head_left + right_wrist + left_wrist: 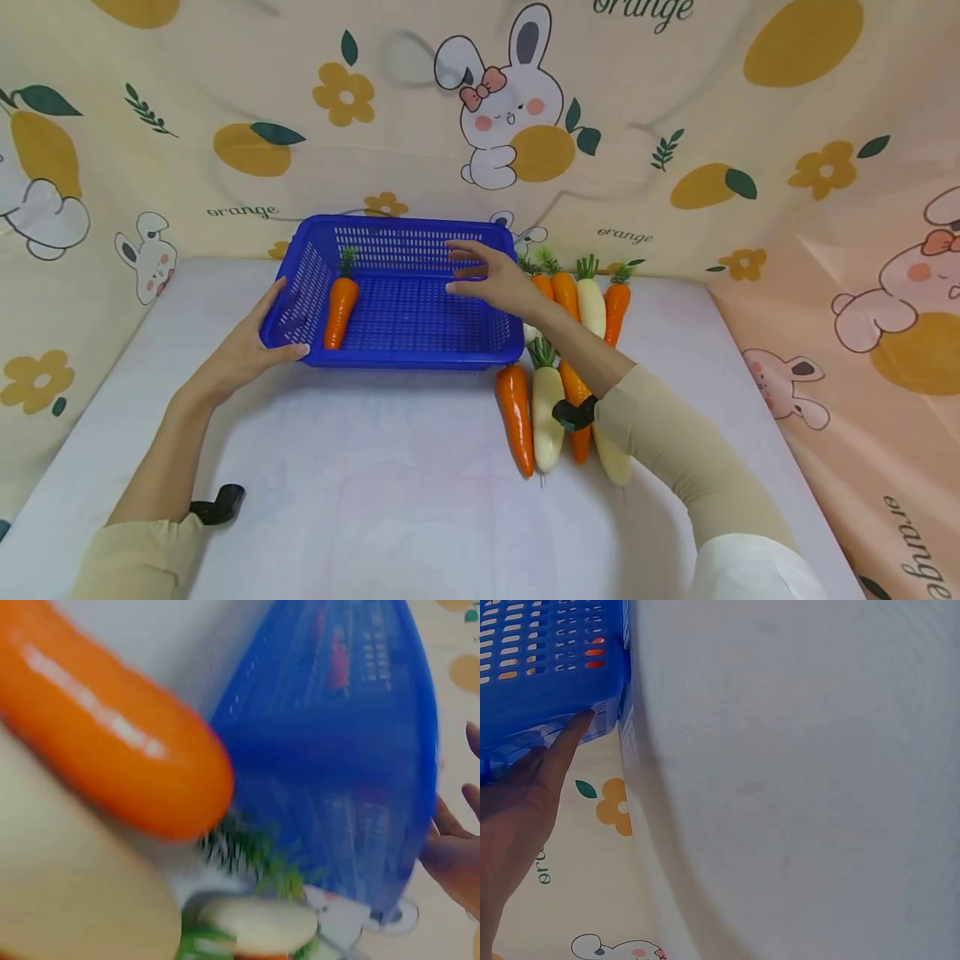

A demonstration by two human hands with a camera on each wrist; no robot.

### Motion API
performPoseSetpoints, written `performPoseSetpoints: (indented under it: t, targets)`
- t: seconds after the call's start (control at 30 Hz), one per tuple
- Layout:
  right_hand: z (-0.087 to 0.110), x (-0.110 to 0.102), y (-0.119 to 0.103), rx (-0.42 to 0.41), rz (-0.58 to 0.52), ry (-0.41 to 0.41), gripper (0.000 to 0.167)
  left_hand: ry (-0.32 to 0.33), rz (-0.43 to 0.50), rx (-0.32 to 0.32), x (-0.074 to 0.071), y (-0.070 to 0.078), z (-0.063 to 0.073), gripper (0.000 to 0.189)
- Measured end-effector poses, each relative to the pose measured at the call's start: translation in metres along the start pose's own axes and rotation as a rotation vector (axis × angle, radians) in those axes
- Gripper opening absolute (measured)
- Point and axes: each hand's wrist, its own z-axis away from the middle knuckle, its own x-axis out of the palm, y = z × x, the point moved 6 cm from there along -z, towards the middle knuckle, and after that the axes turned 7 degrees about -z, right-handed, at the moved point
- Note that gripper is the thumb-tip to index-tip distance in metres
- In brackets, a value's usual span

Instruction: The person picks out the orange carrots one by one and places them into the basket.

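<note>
A blue plastic basket [420, 364] with slotted walls stands at the back of the table. One orange carrot [342, 310] with a green top lies inside, along its left end. My left hand [238, 354] holds the basket's front left corner, thumb over the front rim and fingers along the outer left wall. In the left wrist view, a finger of this hand [525, 806] presses the slotted wall from outside. Over the basket's right half hovers my right hand [498, 287], fingers apart and loosely bent, with nothing in them.
Right of the basket lie carrots [514, 417] and white radishes [548, 417] in two rows, several of them partly under my right forearm. A patterned cloth [405, 167] hangs behind the table and along both sides.
</note>
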Motion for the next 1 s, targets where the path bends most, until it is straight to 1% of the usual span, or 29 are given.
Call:
performPoseSetpoints:
  t: [0.17,0.47,0.6,0.77,0.87,1.0]
  targets:
    - [0.015,-0.026,0.0,0.0,-0.011,0.045,0.066,0.014,0.016,-0.004,0.0,-0.001,0.003,0.107]
    - [0.048,-0.071,0.015,0.07,-0.025,0.138,0.062,0.025,0.025,0.005,0.0,-0.002,0.005,0.107]
    - [0.065,-0.093,0.028,0.103,-0.038,0.182,0.062,0.023,0.03,0.001,0.001,-0.003,0.005,0.106]
    - [0.082,-0.122,0.046,0.113,-0.023,0.238,0.061,0.028,0.031,-0.002,0.001,-0.004,0.006,0.107]
    - [0.092,-0.138,0.058,0.127,-0.016,0.281,0.06,0.026,0.045,-0.001,0.0,-0.002,0.006,0.108]
    - [0.107,-0.155,0.079,0.176,-0.008,0.348,0.059,0.018,0.055,0.006,-0.001,0.002,0.005,0.107]
